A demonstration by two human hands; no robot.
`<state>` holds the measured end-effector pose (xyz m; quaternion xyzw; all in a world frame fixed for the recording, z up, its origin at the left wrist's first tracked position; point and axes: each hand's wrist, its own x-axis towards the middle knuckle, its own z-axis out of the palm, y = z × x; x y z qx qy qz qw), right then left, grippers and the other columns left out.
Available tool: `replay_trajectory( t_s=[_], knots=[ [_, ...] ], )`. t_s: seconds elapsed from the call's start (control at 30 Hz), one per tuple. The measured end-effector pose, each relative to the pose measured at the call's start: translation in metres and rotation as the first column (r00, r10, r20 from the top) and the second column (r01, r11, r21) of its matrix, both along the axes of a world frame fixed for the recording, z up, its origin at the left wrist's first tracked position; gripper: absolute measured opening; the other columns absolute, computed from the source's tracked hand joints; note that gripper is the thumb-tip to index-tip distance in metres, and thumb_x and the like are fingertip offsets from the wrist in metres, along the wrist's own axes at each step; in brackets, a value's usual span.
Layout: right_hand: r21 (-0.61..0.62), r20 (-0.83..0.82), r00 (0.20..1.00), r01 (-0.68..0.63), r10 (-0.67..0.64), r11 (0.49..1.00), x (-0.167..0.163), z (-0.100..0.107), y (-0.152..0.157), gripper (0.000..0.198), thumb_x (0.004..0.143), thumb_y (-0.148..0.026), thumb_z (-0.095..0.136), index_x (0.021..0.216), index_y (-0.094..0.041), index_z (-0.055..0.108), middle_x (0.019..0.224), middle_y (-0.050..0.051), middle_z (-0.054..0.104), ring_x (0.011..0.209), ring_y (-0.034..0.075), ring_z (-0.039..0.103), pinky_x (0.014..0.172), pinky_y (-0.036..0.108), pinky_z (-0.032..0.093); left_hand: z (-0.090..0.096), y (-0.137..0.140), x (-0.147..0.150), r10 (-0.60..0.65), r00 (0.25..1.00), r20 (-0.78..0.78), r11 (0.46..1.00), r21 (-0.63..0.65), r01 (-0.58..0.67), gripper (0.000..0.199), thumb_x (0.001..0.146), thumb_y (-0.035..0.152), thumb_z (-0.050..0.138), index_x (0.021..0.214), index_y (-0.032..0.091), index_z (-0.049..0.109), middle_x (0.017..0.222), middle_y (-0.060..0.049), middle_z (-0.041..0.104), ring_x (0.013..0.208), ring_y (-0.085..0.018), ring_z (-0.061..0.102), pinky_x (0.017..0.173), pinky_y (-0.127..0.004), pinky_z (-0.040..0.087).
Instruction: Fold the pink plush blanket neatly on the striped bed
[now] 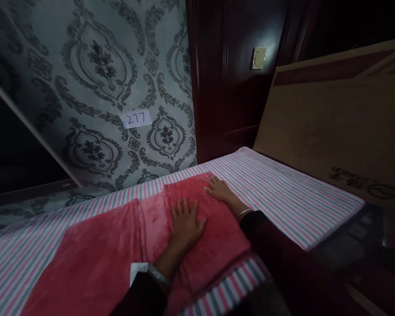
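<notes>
A red plush blanket (95, 250), partly folded, lies across a striped cloth in the head view. Its right part is folded over into a thick flat layer, and a paler strip shows between that layer and the left part. My left hand (186, 224) rests flat on the folded layer near its left edge, fingers spread. Close to the far right edge of the same layer, my right hand (218, 188) lies flat with its fingers stretched out. Neither hand grips the fabric. A white label (138, 268) sticks out beside my left wrist.
The pink, grey and white striped cloth (276, 193) covers the surface under the blanket. A large cardboard box (332, 118) stands at the right. Behind are a patterned wall with a paper marked 277 (137, 118) and a dark red wooden panel (230, 79).
</notes>
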<state>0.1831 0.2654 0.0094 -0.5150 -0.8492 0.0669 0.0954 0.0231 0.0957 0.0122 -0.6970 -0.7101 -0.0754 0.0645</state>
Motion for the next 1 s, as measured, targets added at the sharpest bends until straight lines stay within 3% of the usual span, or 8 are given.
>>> replay_trajectory(
  t_s=[0.13,0.23,0.3,0.43,0.57,0.67,0.83,1.0],
  knots=[
    [0.024,0.025,1.000,0.011,-0.012,1.000,-0.003,-0.003,0.001,0.061,0.104,-0.052,0.035,0.160,-0.029,0.030,0.168,0.008,0.018,0.152,0.031,0.024,0.116,0.056,0.031,0.024,0.009,0.001,0.026,0.997,0.072,0.987,-0.157,-0.015,0.072,0.093,0.063,0.043,0.154,0.022,0.042,0.163,-0.018,0.032,0.148,-0.042,0.031,0.118,-0.060,0.026],
    [0.051,0.032,0.999,0.014,-0.015,0.999,-0.003,-0.008,0.002,0.061,0.104,-0.053,0.034,0.160,-0.030,0.030,0.168,0.008,0.020,0.152,0.031,0.025,0.116,0.056,0.032,0.047,0.034,-0.004,0.053,0.995,0.085,0.989,-0.140,-0.041,0.070,0.096,0.060,0.039,0.153,0.020,0.043,0.163,-0.018,0.031,0.148,-0.038,0.033,0.118,-0.057,0.029],
    [0.068,0.035,0.999,0.010,-0.012,0.998,-0.003,-0.011,0.004,0.061,0.103,-0.054,0.033,0.160,-0.031,0.030,0.168,0.008,0.020,0.151,0.031,0.025,0.115,0.055,0.033,0.055,0.055,-0.012,0.065,0.995,0.079,0.993,-0.103,-0.057,0.068,0.097,0.057,0.035,0.154,0.019,0.040,0.164,-0.016,0.031,0.151,-0.035,0.028,0.121,-0.057,0.024],
    [0.063,0.028,1.000,-0.004,0.002,0.998,-0.001,-0.014,0.007,0.061,0.103,-0.055,0.032,0.159,-0.031,0.031,0.168,0.007,0.020,0.151,0.031,0.025,0.115,0.057,0.033,0.039,0.081,-0.032,0.166,0.983,0.073,0.981,-0.111,-0.157,0.072,0.096,0.062,0.033,0.157,0.023,0.034,0.165,-0.014,0.028,0.154,-0.037,0.017,0.121,-0.065,0.014],
    [0.044,0.007,0.999,-0.031,0.031,0.999,0.001,-0.015,0.009,0.062,0.103,-0.055,0.032,0.160,-0.031,0.028,0.168,0.005,0.020,0.152,0.030,0.022,0.115,0.059,0.032,0.012,0.081,-0.042,0.269,0.961,0.056,0.959,-0.108,-0.263,0.081,0.094,0.069,0.029,0.159,0.021,0.031,0.164,-0.021,0.027,0.153,-0.041,0.017,0.116,-0.070,0.018],
    [0.033,-0.002,0.999,-0.042,0.042,0.999,0.003,-0.016,0.010,0.063,0.103,-0.054,0.032,0.160,-0.030,0.026,0.168,0.006,0.019,0.152,0.030,0.022,0.114,0.060,0.032,0.006,0.080,-0.043,0.265,0.963,0.052,0.960,-0.105,-0.259,0.082,0.093,0.070,0.028,0.158,0.019,0.032,0.163,-0.023,0.028,0.153,-0.041,0.019,0.115,-0.071,0.020],
    [-0.018,-0.007,0.999,-0.034,0.033,0.999,0.001,-0.003,0.006,0.063,0.103,-0.054,0.031,0.161,-0.030,0.026,0.169,0.005,0.017,0.153,0.029,0.019,0.116,0.060,0.030,0.018,0.085,-0.043,0.259,0.964,0.062,0.955,-0.169,-0.245,0.083,0.093,0.071,0.028,0.160,0.020,0.027,0.165,-0.022,0.024,0.154,-0.040,0.016,0.116,-0.072,0.018],
    [-0.129,0.018,1.000,-0.020,0.022,0.991,0.010,0.027,-0.019,0.064,0.103,-0.055,0.029,0.162,-0.032,0.021,0.168,0.009,0.020,0.153,0.035,0.019,0.114,0.068,0.023,0.053,0.067,-0.040,0.215,0.974,0.075,0.923,-0.342,-0.177,0.083,0.094,0.070,0.030,0.161,0.021,0.023,0.168,-0.019,0.015,0.156,-0.037,0.008,0.120,-0.066,0.013]
  ],
)
